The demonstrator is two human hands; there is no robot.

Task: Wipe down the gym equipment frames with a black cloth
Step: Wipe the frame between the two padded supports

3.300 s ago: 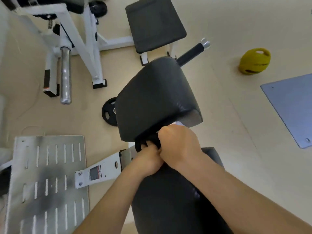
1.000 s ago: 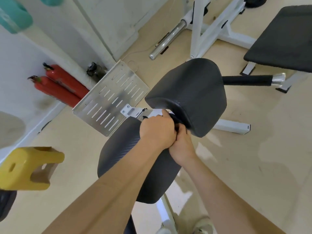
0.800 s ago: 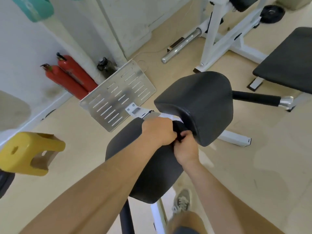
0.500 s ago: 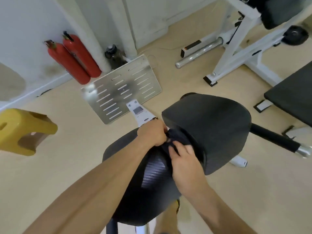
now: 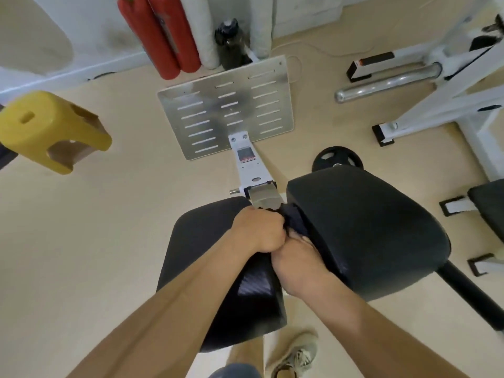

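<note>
Yellow stool point(image 5: 41, 126); 2 red extinguishers point(image 5: 163, 36), dark bottle point(image 5: 230, 42) near them

Reaches in with left forearm point(image 5: 169, 309) from 7 o'clock, right forearm point(image 5: 368, 323) from 5 o'clock. Clenches left hand point(image 5: 259, 230) in a fist round the black cloth point(image 5: 293, 218). Sets right hand point(image 5: 297, 263) at 5 o'clock of it, touching, fingers pointing to 12 o'clock, tips hidden.

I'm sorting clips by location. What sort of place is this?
Probably a small gym: padded bench pads, a weight plate on the floor, and a chrome bar on a white rack. The left hand grips a black cloth between the pads.
</note>
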